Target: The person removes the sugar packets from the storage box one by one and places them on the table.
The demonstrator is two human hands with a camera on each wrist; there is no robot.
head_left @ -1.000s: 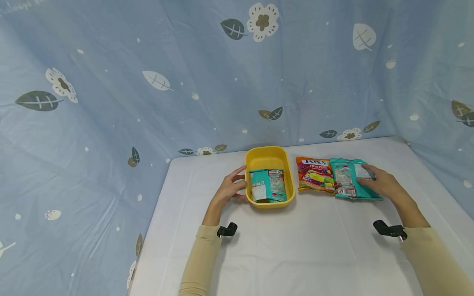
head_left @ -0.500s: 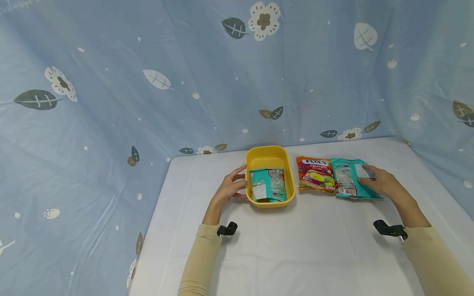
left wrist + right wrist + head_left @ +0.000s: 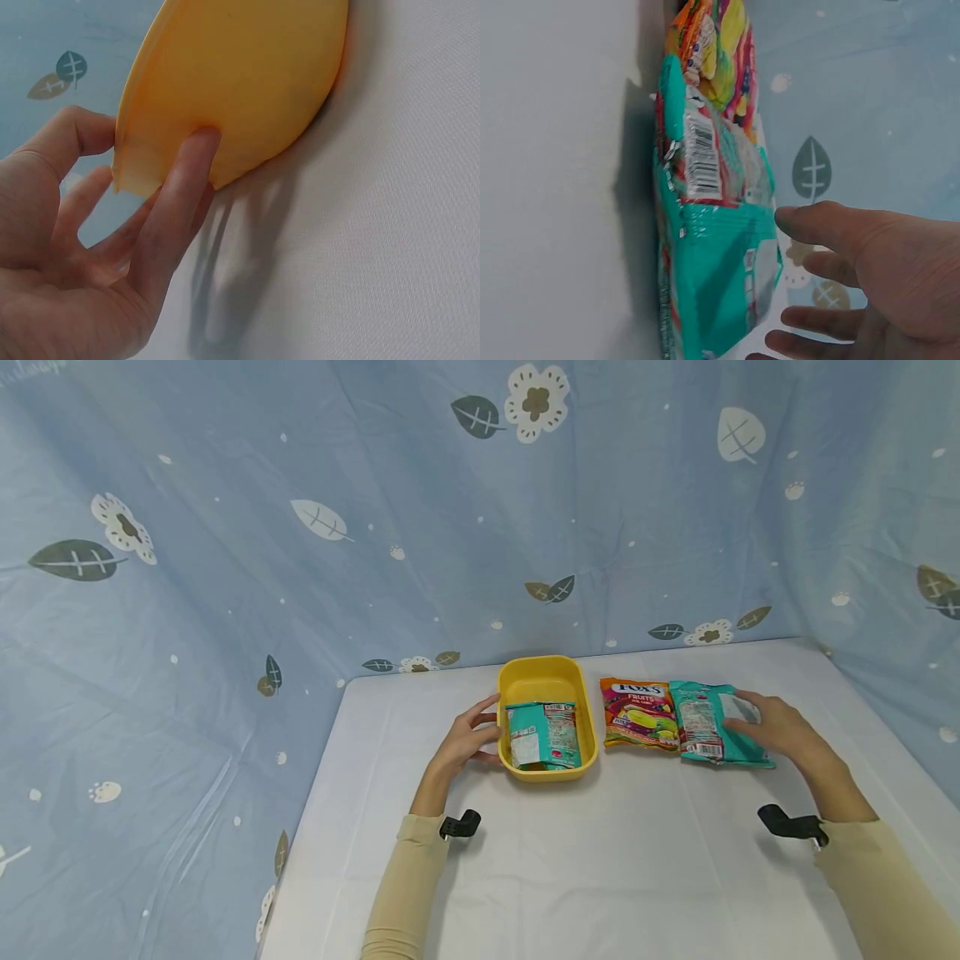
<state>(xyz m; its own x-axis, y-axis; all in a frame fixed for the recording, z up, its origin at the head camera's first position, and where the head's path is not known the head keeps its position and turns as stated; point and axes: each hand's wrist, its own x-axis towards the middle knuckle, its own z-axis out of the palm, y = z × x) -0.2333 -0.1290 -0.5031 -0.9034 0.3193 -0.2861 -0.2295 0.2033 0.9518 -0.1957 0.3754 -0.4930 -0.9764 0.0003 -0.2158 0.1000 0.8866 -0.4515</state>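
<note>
My left hand rests its spread fingers against the outer left wall of a yellow plastic bin. Up close, in the left wrist view, the fingertips touch the bin's side without wrapping round it. In the bin lies a teal candy bag, with more teal packaging showing under it. My right hand is at the right end of another teal candy bag. From the right wrist view, its thumb is at the surface of that bag, while the other fingers stay loose and apart from one another.
An orange Fox's Fruits candy bag lies between the bin and the teal bag, its edge meeting the latter. All stand on a white-covered table. A blue patterned curtain hangs close behind and at the sides.
My right hand has shifted very slightly to the right over the teal bag. The left hand, the bin and the bags look the same.
</note>
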